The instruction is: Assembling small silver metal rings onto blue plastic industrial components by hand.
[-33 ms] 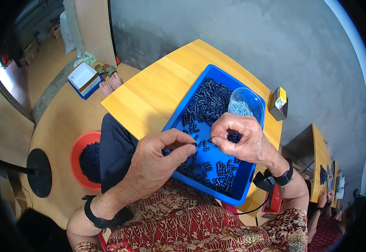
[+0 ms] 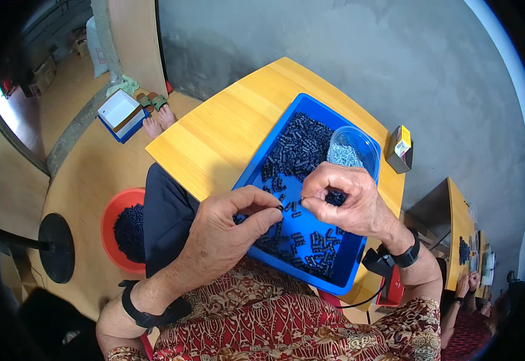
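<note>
Over a blue tray [image 2: 251, 172] both my hands work close together. My left hand [image 2: 223, 225] pinches a small black piece [image 2: 281, 207] between thumb and forefinger. A short gap to its right, my right hand [image 2: 350, 198] has its thumb and forefinger pressed together; what they hold, if anything, is too small to make out. Inside the tray a dense heap of short black plastic pieces [image 2: 298, 141] fills the far part. Looser black pieces [image 2: 319, 246] lie at the near end. A clear round tub [image 2: 347, 154] of small silvery metal parts stands in the tray's far right, partly behind my right hand.
The tray rests on a yellow wooden table [image 2: 214, 138] by a grey wall. A dark box with a yellow pack [image 2: 400, 149] stands at the table's right edge. On the floor at left are a red basin [image 2: 111, 225] of black pieces and a round black stand base [image 2: 56, 248]. Another person's hands [image 2: 468, 283] show at far right.
</note>
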